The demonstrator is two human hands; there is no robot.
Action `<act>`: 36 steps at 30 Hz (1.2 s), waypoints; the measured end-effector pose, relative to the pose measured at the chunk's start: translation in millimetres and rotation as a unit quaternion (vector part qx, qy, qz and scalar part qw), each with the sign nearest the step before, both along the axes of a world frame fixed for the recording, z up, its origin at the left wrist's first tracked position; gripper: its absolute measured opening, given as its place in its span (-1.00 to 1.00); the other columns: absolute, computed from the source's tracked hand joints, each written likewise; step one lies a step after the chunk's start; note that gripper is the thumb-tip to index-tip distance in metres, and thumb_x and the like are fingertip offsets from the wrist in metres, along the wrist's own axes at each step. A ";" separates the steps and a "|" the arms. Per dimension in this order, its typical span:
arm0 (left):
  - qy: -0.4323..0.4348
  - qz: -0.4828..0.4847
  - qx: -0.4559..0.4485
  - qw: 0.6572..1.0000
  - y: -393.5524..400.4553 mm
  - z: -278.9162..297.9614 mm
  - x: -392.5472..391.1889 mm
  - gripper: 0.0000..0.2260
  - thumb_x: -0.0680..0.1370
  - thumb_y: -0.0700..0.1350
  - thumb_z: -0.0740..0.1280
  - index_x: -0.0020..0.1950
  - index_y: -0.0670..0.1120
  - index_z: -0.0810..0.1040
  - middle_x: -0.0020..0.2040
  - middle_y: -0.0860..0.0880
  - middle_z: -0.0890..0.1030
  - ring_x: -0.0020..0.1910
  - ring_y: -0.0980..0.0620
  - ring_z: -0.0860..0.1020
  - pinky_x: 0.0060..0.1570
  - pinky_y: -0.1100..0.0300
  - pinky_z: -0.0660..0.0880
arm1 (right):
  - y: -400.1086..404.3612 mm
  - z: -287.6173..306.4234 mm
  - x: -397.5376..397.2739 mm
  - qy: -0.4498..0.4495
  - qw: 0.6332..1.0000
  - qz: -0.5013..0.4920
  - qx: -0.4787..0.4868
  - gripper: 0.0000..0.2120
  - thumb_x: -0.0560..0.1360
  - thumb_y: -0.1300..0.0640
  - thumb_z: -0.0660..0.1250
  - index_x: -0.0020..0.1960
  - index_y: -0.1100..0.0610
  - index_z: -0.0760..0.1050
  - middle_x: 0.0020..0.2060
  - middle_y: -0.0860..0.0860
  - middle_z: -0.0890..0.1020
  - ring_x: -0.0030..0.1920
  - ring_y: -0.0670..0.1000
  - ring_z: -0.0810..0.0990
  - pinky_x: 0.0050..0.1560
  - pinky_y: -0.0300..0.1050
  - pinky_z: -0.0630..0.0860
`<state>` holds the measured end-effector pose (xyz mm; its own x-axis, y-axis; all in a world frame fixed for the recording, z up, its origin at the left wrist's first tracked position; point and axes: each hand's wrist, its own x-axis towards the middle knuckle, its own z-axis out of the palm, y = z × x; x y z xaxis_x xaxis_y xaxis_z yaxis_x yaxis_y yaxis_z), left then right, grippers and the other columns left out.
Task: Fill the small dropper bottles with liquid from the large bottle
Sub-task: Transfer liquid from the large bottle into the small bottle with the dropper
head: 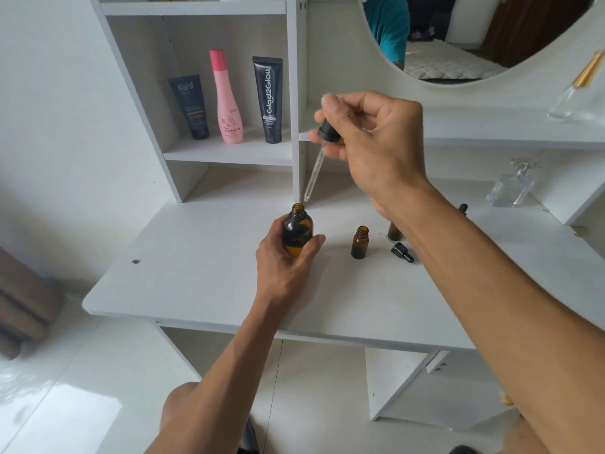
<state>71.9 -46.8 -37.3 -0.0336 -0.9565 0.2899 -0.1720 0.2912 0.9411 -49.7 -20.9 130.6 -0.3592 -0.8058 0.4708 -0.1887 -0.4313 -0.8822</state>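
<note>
Two hands busy: left hand [284, 260] gripping large bottle [297, 233], right hand [370, 139] pinching dropper [319, 155] above it

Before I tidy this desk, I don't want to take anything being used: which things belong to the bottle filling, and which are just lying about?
In use: large brown bottle, long dropper, open small bottle, second small bottle, loose dropper cap.

Lying about: dark tube, pink bottle, black tube, glass perfume bottle.

Home bedroom, white vanity table [203, 283], round mirror [458, 37], cosmetics
</note>
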 end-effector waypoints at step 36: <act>0.013 -0.003 -0.005 1.000 -0.4 -0.5 -2.0 -0.69 0.47 -0.05 0.55 0.16 -0.03 0.59 -0.19 0.13 0.63 -0.26 0.09 0.60 -0.14 0.21 0.51 | -22.7 -32.7 16.5 0.118 0.993 0.006 0.032 -0.83 0.55 0.07 0.44 -0.11 0.17 0.66 -0.23 0.08 0.74 -0.23 0.00 0.76 -0.09 0.09 0.70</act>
<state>69.9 -47.2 -37.9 -0.0323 -0.9534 0.3000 -0.1450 0.3014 0.9424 -33.2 -43.6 98.0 -0.2348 -0.8401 0.4889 -0.3876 -0.3804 -0.8397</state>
